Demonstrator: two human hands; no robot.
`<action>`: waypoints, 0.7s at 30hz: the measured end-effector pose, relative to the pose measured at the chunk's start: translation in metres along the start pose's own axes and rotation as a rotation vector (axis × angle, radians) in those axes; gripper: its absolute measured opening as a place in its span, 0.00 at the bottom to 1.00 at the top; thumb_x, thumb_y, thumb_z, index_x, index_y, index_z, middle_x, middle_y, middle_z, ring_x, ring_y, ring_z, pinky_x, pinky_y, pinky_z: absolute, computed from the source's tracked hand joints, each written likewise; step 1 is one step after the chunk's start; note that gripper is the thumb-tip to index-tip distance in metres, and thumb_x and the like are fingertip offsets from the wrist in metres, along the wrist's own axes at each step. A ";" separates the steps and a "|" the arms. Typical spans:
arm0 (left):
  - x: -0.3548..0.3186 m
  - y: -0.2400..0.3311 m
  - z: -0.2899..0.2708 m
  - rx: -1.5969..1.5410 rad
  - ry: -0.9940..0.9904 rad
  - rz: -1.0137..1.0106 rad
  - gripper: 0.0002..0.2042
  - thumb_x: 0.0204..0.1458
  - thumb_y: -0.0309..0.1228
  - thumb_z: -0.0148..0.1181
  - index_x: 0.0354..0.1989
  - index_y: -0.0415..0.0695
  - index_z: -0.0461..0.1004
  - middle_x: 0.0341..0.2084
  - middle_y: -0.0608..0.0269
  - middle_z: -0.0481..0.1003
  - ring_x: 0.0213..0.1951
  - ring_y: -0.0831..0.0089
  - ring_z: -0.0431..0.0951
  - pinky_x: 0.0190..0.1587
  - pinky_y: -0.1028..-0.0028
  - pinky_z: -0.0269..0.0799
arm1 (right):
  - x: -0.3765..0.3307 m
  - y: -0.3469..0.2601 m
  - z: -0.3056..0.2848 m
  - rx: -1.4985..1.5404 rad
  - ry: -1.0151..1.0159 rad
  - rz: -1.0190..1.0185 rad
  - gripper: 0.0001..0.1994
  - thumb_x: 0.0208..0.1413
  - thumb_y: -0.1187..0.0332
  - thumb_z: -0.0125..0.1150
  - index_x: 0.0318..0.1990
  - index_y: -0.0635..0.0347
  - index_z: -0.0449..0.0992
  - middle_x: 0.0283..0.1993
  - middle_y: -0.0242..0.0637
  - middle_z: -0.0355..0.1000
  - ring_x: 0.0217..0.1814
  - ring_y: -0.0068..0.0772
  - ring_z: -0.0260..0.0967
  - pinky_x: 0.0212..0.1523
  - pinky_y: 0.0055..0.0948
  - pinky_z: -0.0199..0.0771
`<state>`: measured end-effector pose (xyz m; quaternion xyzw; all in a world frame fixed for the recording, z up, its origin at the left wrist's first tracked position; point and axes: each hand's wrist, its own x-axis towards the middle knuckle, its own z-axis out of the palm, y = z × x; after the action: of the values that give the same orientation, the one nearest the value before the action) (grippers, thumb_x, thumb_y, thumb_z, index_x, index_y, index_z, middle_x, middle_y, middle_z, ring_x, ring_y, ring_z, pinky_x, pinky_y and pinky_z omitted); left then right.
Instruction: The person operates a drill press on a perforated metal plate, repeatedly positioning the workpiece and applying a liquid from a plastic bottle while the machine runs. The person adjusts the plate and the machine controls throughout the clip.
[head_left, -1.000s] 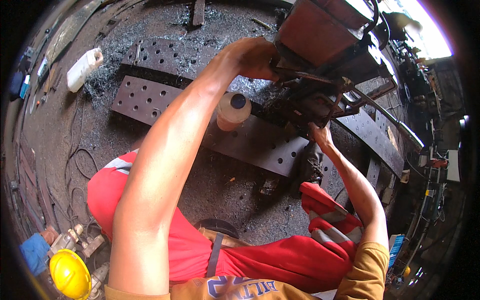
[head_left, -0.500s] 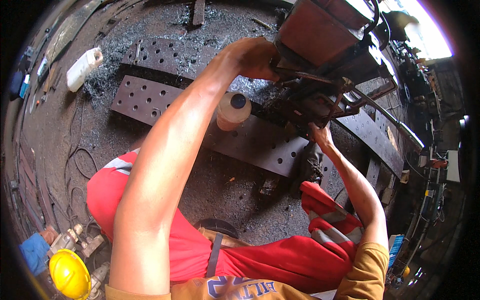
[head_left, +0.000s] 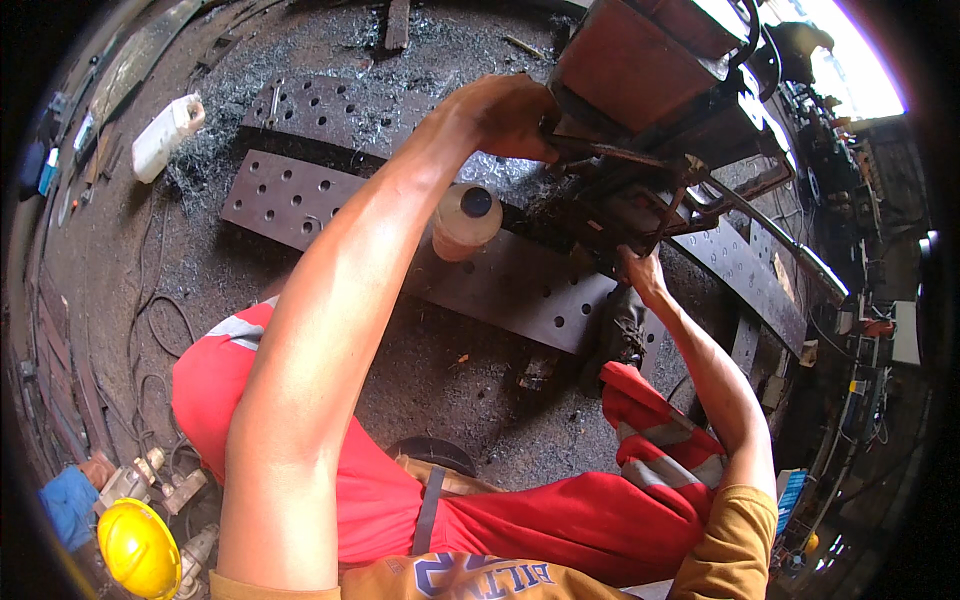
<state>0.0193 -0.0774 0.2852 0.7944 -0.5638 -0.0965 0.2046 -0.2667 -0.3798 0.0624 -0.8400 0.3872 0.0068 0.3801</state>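
Note:
A drilling machine with a red box-shaped body (head_left: 640, 75) stands at the upper right over drilled steel plates. My left hand (head_left: 512, 115) reaches up to its near left side, fingers curled round the end of a dark lever handle (head_left: 610, 151). My right hand (head_left: 640, 272) is lower, at the machine's dark lower part (head_left: 610, 215), fingers bent against it; what they grip is hidden in shadow. Under my left forearm, a cloudy plastic bottle (head_left: 462, 235) with a dark round top stands on the nearer perforated steel plate (head_left: 510, 285).
Another perforated plate (head_left: 320, 112) lies farther back, strewn with metal shavings. A white plastic jug (head_left: 160, 142) lies at the left, near cables (head_left: 165, 310). More drilled plates (head_left: 740, 262) lie to the right. A yellow hard hat (head_left: 140, 548) is at the lower left, near a blue sleeve (head_left: 68, 505).

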 end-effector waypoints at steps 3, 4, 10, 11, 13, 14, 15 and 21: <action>0.000 -0.001 -0.001 0.011 -0.010 0.002 0.19 0.44 0.46 0.67 0.38 0.44 0.83 0.32 0.48 0.82 0.39 0.49 0.82 0.44 0.58 0.77 | -0.001 -0.003 0.000 0.020 -0.018 0.010 0.23 0.55 0.58 0.61 0.55 0.62 0.75 0.49 0.56 0.78 0.55 0.55 0.75 0.54 0.43 0.73; 0.000 -0.001 0.000 0.011 -0.004 0.003 0.19 0.44 0.46 0.67 0.38 0.44 0.83 0.32 0.48 0.82 0.39 0.49 0.82 0.44 0.58 0.77 | -0.002 -0.005 0.001 0.028 -0.013 -0.002 0.23 0.55 0.58 0.61 0.55 0.62 0.75 0.48 0.56 0.78 0.54 0.54 0.75 0.53 0.43 0.74; 0.001 -0.001 0.001 0.023 -0.014 -0.007 0.20 0.44 0.47 0.66 0.39 0.45 0.83 0.34 0.48 0.82 0.40 0.49 0.82 0.45 0.57 0.77 | -0.007 -0.007 0.000 0.052 -0.003 0.003 0.21 0.56 0.59 0.61 0.53 0.63 0.76 0.46 0.54 0.79 0.52 0.50 0.77 0.51 0.41 0.74; 0.001 -0.001 0.001 0.026 -0.015 -0.007 0.20 0.44 0.47 0.66 0.39 0.45 0.83 0.34 0.48 0.82 0.40 0.49 0.82 0.45 0.57 0.77 | -0.007 -0.009 -0.001 0.051 -0.012 0.021 0.21 0.56 0.59 0.61 0.53 0.63 0.76 0.46 0.54 0.79 0.52 0.50 0.77 0.51 0.41 0.75; 0.001 -0.002 0.000 0.030 -0.014 -0.007 0.20 0.44 0.47 0.66 0.39 0.45 0.83 0.35 0.49 0.82 0.41 0.49 0.82 0.45 0.57 0.77 | -0.008 -0.013 0.000 0.044 -0.017 0.031 0.22 0.56 0.58 0.61 0.53 0.62 0.76 0.46 0.54 0.79 0.51 0.50 0.77 0.51 0.41 0.74; 0.000 -0.002 0.000 0.027 -0.011 -0.002 0.20 0.44 0.47 0.66 0.39 0.45 0.83 0.34 0.49 0.82 0.41 0.49 0.82 0.45 0.57 0.77 | -0.008 -0.013 -0.001 0.036 -0.014 0.034 0.22 0.56 0.58 0.61 0.54 0.62 0.76 0.46 0.53 0.79 0.51 0.50 0.77 0.51 0.41 0.74; 0.000 -0.001 -0.001 0.025 -0.008 0.003 0.20 0.44 0.47 0.66 0.39 0.45 0.83 0.34 0.49 0.82 0.40 0.49 0.82 0.45 0.57 0.77 | -0.008 -0.012 -0.002 0.026 -0.006 0.028 0.22 0.56 0.58 0.61 0.54 0.63 0.76 0.46 0.53 0.79 0.51 0.50 0.77 0.51 0.41 0.74; -0.002 -0.001 -0.002 0.023 0.005 0.008 0.20 0.45 0.46 0.65 0.39 0.44 0.83 0.34 0.49 0.82 0.39 0.49 0.83 0.45 0.57 0.78 | -0.017 -0.024 -0.002 0.023 0.045 -0.096 0.23 0.56 0.57 0.60 0.54 0.63 0.76 0.47 0.54 0.79 0.51 0.51 0.77 0.51 0.42 0.74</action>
<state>0.0200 -0.0748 0.2868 0.7948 -0.5673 -0.0873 0.1972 -0.2627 -0.3601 0.0840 -0.8531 0.3549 -0.0346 0.3810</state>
